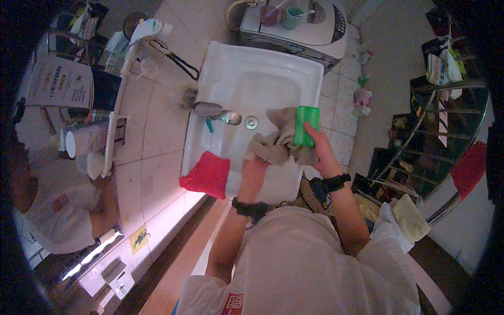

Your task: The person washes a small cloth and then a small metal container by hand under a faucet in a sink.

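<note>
Over the right part of a white washbasin [264,71], my right hand [323,151] holds a green bar [306,126], likely soap, against a bunched brown-grey cloth [281,138]. My left hand [255,167] grips the lower left side of the same cloth, its fingers partly hidden by the folds. A round metal drain [251,123] lies left of the cloth, with a metal faucet [228,117] beside it. On the basin's lower left rim rests a red cloth [208,174].
A washing machine [291,35] with a green cup [292,18] and a reddish cup [270,16] stands beyond the basin. A wall shelf [114,130] with toiletries is on the left. Metal racks [445,114] holding various items curve along the right.
</note>
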`<state>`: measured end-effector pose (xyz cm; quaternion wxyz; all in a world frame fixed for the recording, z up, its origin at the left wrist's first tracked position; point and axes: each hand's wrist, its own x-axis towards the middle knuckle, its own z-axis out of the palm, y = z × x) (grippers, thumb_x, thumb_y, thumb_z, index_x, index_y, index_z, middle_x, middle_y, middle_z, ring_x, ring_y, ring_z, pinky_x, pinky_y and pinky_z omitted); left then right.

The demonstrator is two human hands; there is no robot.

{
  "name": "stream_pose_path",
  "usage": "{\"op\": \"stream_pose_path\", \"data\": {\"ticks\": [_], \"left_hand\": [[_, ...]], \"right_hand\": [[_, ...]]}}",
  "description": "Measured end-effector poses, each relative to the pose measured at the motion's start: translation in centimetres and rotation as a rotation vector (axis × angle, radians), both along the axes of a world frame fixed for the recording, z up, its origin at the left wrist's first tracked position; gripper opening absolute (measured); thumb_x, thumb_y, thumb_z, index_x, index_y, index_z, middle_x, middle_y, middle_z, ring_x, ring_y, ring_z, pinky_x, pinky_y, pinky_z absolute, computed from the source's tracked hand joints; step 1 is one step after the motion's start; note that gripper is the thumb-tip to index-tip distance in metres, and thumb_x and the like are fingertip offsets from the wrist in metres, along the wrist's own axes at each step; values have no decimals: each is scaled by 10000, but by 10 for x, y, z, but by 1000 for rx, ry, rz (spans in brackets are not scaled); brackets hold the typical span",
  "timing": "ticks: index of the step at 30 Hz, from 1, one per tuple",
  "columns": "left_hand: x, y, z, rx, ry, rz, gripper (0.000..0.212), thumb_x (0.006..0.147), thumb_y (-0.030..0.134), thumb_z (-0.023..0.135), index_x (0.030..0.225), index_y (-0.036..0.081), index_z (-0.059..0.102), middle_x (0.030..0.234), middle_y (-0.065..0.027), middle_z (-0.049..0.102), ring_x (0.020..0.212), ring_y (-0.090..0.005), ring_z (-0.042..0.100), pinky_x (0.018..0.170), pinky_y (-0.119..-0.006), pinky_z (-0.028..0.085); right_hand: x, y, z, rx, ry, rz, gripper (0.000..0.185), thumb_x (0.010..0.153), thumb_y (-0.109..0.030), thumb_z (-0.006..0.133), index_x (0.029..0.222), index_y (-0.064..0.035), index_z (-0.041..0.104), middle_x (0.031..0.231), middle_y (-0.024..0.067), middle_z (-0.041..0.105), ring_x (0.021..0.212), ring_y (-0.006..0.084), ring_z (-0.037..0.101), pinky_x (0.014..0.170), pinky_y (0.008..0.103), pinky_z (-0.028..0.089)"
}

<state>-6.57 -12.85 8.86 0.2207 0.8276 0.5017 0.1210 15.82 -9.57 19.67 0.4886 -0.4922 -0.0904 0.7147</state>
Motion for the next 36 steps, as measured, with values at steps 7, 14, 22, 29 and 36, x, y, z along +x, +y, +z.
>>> {"op": "stream_pose_path", "data": {"ticks": [7,14,22,29,36], "left_hand": [[-6,40,68,-1309,-2028,599,683,945,566,422,1362,25,417,1401,-150,449,1318,-297,398,1129,-460,270],[-17,45,36,-878,-1441,686,405,997,393,468,1180,41,554,1177,-59,578,1098,-149,540,941,-337,438],[-42,36,35,-103,-567,787,388,1018,340,440,1175,0,542,1119,-67,588,1017,-160,555,871,-315,444],[-19,41,44,71,-508,631,388,1007,323,466,1034,-45,587,945,-127,601,840,-164,494,763,-316,422],[77,46,37,-204,-545,262,270,953,177,477,961,-67,593,1241,-215,541,1155,-361,482,949,-461,390]], "right_hand": [[17,-9,-9,-46,-129,-62,346,883,-232,677,1159,-56,565,1006,71,656,833,210,667,728,350,575],[28,-17,-19,54,-275,26,390,885,-260,678,1203,-81,541,1039,51,646,894,180,648,773,333,555],[56,-22,-14,-121,-347,-97,351,881,-235,688,1152,-47,570,996,26,640,833,130,635,707,285,533],[51,-24,-25,1,-418,43,372,917,-326,611,1166,-51,582,1034,42,646,873,169,634,760,316,521],[-29,-24,-56,-22,-47,-58,416,962,-411,534,1205,-75,563,1072,14,631,1012,152,590,889,311,458]]}}
